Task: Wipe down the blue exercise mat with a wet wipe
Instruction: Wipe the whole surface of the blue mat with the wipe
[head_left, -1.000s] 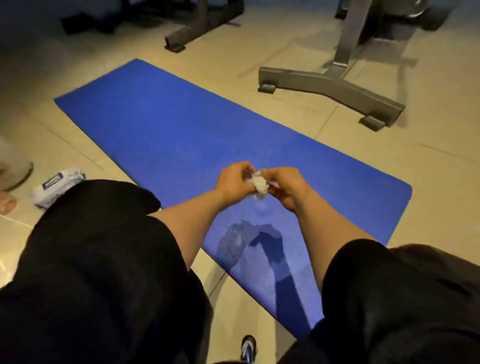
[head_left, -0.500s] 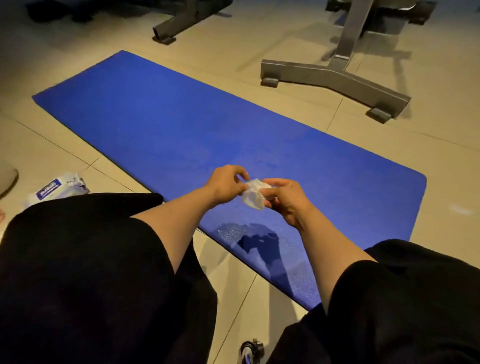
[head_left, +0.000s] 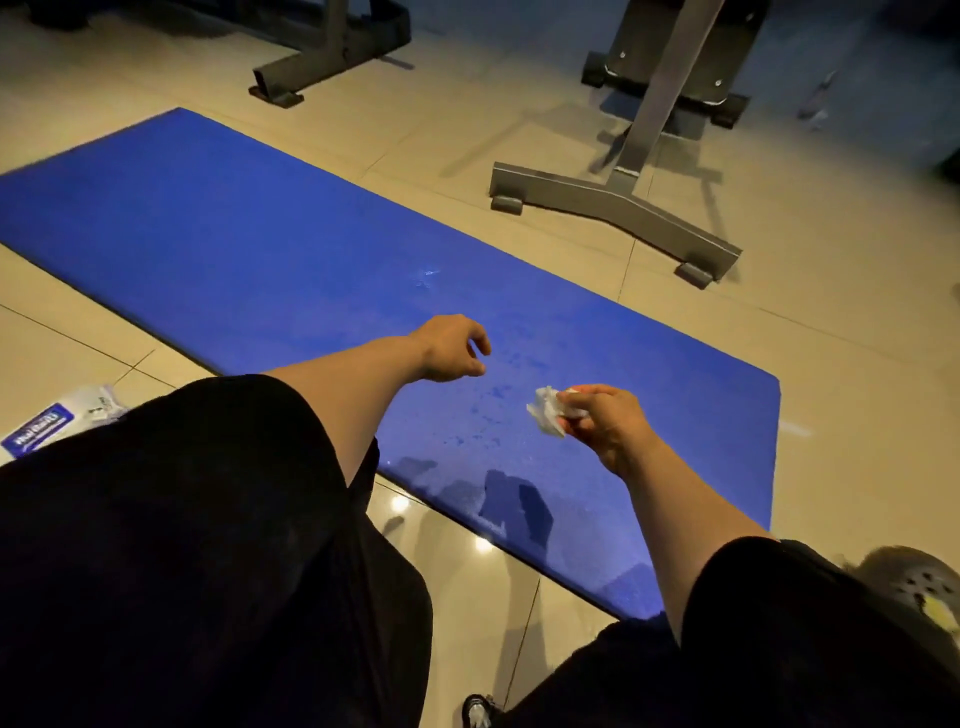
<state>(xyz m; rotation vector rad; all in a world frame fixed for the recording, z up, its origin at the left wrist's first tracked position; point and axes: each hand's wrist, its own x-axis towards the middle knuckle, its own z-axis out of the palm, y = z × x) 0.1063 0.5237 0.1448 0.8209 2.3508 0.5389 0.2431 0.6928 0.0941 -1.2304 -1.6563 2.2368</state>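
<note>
Your right hand (head_left: 602, 423) pinches the crumpled wet wipe (head_left: 546, 414) between thumb and curled fingers (head_left: 576, 408), low and right of the frame's centre; most of the wad pokes out to the left, the rest is hidden inside your grip. Whether the wipe touches the surface below is hard to make out. Your left hand (head_left: 451, 349) sits just left of centre with its fingers loosely curled and holding nothing, well apart from the wipe. Both hands hang over the blue exercise mat (head_left: 249, 249), which runs diagonally from the left edge, where it is cut off, down to the lower right, where your black-clad leg (head_left: 779, 639) covers its near corner. Wet speckles show on the mat between your 2 hands. At the left edge a wipes packet (head_left: 49, 423) lies on the tiled floor (head_left: 841, 353), half hidden behind your other leg; its label is blurred. A grey metal equipment base (head_left: 613, 210) stands beyond the mat, upper right, its top cut off.
</note>
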